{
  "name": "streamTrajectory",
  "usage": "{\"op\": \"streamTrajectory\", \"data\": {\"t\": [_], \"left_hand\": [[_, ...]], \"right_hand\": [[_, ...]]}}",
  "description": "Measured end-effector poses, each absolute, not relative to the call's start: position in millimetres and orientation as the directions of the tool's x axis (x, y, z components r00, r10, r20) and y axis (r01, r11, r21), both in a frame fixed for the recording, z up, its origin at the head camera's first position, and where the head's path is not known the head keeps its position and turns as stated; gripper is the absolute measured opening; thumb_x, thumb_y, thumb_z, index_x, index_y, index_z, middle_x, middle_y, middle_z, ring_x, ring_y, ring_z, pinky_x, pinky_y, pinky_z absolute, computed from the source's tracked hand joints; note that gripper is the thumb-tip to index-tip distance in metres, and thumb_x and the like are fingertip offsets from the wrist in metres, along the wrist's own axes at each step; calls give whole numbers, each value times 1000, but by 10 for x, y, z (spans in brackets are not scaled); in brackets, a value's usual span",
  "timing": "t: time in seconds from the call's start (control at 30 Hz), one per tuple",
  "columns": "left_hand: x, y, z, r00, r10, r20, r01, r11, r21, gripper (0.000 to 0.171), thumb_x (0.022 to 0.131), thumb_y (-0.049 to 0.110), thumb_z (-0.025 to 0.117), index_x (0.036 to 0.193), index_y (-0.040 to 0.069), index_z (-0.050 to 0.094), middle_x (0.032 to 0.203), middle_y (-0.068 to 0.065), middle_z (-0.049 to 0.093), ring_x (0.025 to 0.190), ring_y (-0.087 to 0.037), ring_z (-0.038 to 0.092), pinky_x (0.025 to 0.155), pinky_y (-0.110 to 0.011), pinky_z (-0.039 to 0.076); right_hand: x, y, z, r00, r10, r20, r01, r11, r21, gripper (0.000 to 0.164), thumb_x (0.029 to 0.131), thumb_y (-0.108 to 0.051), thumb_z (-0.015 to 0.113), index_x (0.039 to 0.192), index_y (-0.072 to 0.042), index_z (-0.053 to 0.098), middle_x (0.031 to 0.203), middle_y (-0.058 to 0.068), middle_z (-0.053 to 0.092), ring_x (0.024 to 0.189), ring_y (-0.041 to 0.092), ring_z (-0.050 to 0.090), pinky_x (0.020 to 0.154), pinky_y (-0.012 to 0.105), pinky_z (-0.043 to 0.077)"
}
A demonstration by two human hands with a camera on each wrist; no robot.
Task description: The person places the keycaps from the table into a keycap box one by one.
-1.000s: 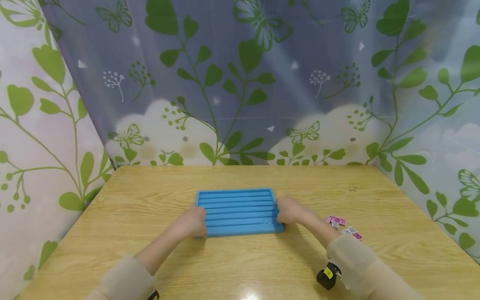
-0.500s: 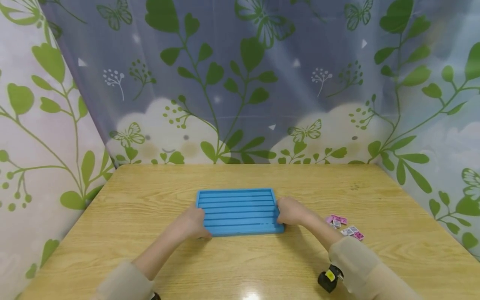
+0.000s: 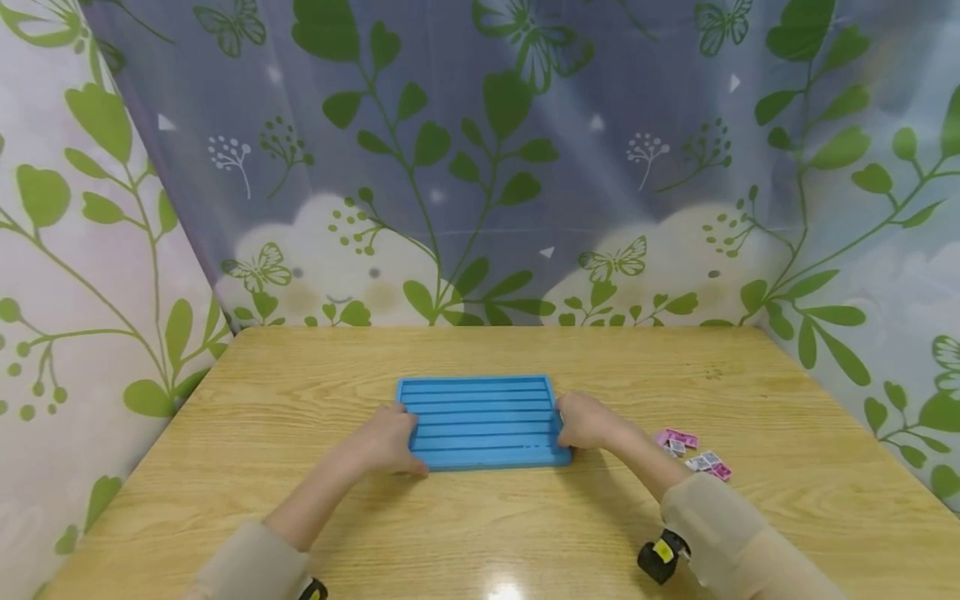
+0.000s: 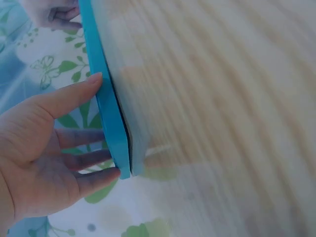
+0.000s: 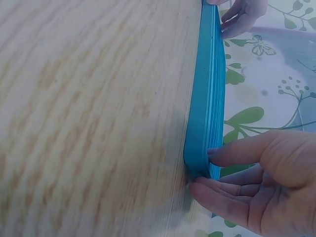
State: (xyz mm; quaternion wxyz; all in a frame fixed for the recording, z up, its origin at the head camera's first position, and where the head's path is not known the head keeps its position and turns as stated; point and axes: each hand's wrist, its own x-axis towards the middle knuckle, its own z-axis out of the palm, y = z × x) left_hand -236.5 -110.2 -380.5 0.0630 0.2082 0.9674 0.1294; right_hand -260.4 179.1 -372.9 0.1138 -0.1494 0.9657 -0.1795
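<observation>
A shallow blue tray (image 3: 480,421) with long parallel ridges lies on the wooden table. My left hand (image 3: 386,442) grips its front left corner. Its fingertips reach over the left wall, and the thumb touches the front side; the left wrist view shows the spread fingers (image 4: 89,158) at the tray's end. At the opposite end my right hand (image 3: 588,422) pinches the tray near the front right corner. In the right wrist view its thumb (image 5: 237,152) is at the rim and the other fingers are low by the corner.
Small pink and white printed pieces (image 3: 708,465) lie on the table (image 3: 480,525), right of the tray beside the right forearm. A patterned curtain (image 3: 480,167) stands behind the table and continues down both sides. A black wrist camera (image 3: 660,557) hangs under the right sleeve.
My left hand has loosened: its thumb has moved out along the tray's front side, and fingertips now show over the left wall. My right hand keeps its hold; the tray has barely shifted.
</observation>
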Motion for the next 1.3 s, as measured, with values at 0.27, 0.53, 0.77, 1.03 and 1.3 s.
{"op": "streamTrajectory", "data": {"t": [0.27,0.53,0.77,1.03,1.3], "left_hand": [[-2350,-1100,-3787,-875,478,-71,443,852,279,44,66,28,83,92,-1,61,89,-9,50,84,-24,48,74,-38,46],[-2322,-1051,-3811,-854,519,-44,484,821,304,46,68,27,82,96,-2,61,102,-14,52,94,-27,50,82,-40,45],[-2337,-1044,-3860,-751,660,-11,642,734,220,54,72,37,78,110,3,59,115,-12,49,108,-28,45,92,-41,40],[-2359,-1126,-3958,-665,746,32,743,658,125,64,74,51,70,118,8,54,119,-11,46,108,-25,43,91,-40,40],[-2433,-1222,-4004,-637,770,46,770,638,-13,61,80,55,61,125,14,53,121,-13,45,111,-27,43,92,-41,40]], "right_hand": [[-2565,1846,-3691,-913,-376,-161,-320,902,-289,25,68,4,65,63,-6,43,59,2,35,55,15,33,49,24,28],[-2514,1916,-3670,-915,-361,-177,-304,909,-284,19,69,3,69,72,-1,50,65,5,42,59,18,40,52,26,33],[-2506,1972,-3649,-922,-345,-176,-291,917,-273,18,66,6,65,69,-2,49,63,6,43,57,17,41,49,25,35],[-2509,1961,-3657,-917,-349,-195,-288,915,-282,16,68,5,67,75,1,52,66,8,47,58,18,44,50,26,37],[-2520,1974,-3637,-910,-371,-186,-319,912,-258,18,67,4,68,72,0,52,64,6,47,57,17,44,50,25,37]]}}
